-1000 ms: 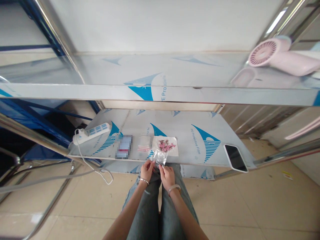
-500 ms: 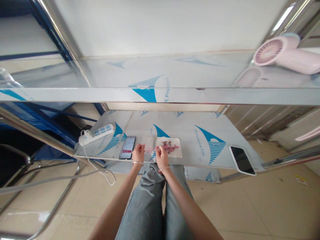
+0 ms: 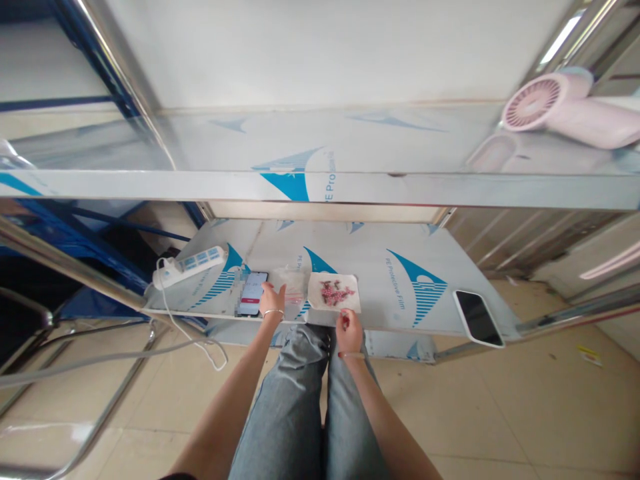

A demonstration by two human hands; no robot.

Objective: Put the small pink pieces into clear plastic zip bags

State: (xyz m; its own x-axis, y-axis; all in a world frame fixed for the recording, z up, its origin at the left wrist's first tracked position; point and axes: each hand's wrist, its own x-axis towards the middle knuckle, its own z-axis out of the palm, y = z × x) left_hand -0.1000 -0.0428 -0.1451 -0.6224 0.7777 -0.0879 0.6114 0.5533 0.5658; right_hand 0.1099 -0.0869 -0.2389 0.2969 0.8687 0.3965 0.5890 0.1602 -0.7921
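Observation:
My left hand (image 3: 273, 300) has its thumb and fingers apart, with the fingertips at the right edge of a phone (image 3: 253, 293) whose screen is lit. Just right of that hand lies a clear plastic bag (image 3: 295, 283) with pinkish stripes near its lower end. A white square sheet (image 3: 315, 293) carries a loose pile of small pink and dark pieces (image 3: 336, 294), too small to name. At the sheet's lower right corner, my right hand (image 3: 351, 333) is closed with curled fingers. A reddish spot shows at its fingertips, but I cannot make out what it is.
A white power strip (image 3: 197, 265) with a cable lies at the shelf's left. Another phone (image 3: 479, 319), its screen dark, rests near the right edge. Above runs a film-covered upper shelf (image 3: 350, 187) bearing a pink hair dryer (image 3: 565, 107). A metal-framed chair (image 3: 115, 407) stands left.
My right hand has moved right and toward me, from the sheet's left side to its lower right corner. My left hand has shifted slightly left onto the phone's edge and its fingers have spread.

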